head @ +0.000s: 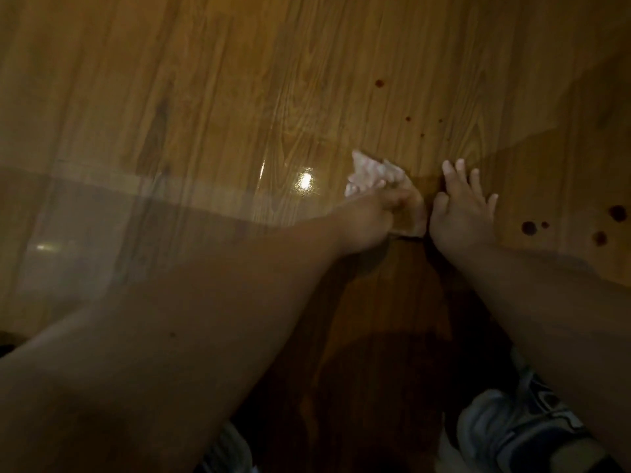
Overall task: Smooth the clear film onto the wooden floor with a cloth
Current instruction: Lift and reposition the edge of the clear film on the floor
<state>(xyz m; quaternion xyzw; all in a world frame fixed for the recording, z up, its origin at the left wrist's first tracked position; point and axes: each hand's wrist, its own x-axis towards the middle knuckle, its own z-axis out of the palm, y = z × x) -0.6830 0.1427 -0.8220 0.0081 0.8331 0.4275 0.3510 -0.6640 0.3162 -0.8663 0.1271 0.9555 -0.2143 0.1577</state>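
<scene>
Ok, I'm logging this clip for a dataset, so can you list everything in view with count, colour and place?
wooden plank floor: one, honey-brown, fills the view.
clear plastic film: one sheet, transparent and glossy, on the floor at left and centre.
crumpled white cloth: one, white, centre, on the floor.
dark spots: several, red-brown, on the floor at upper right and right edge.
sneakers: two, grey-white, the right one with navy, bottom edge, partly cut off.
left hand: one, centre, grips the cloth.
right hand: one, fingers spread flat on the floor, just right of the cloth.
</scene>
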